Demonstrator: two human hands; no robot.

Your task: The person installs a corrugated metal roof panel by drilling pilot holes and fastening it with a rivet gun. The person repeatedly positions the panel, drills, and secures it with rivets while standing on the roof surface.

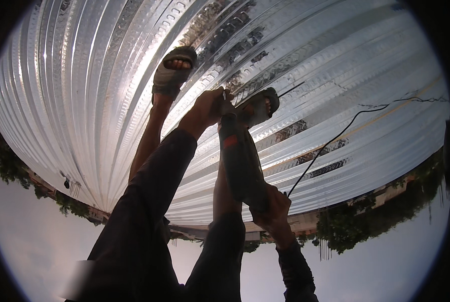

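Observation:
My left hand (209, 108) is closed at the front end of a dark power drill (240, 161), gripping near the chuck and a short bit; exactly what its fingertips pinch is too small to make out. My right hand (272, 211) wraps round the rear handle of the drill, which has a red patch on its body. My sandalled feet (169, 75) rest on shiny corrugated metal sheeting (84, 90), one either side of the drill's front. A thin dark rod (290, 88) shows beside the right foot, partly hidden.
A black cord (328, 143) runs from near the drill across the sheeting to the right, alongside a yellowish line (416, 93). Dark streaked patches mark several ribs. Trees (356, 226), low walls and thin upright rods line the sheeting's curved far edge, against pale sky.

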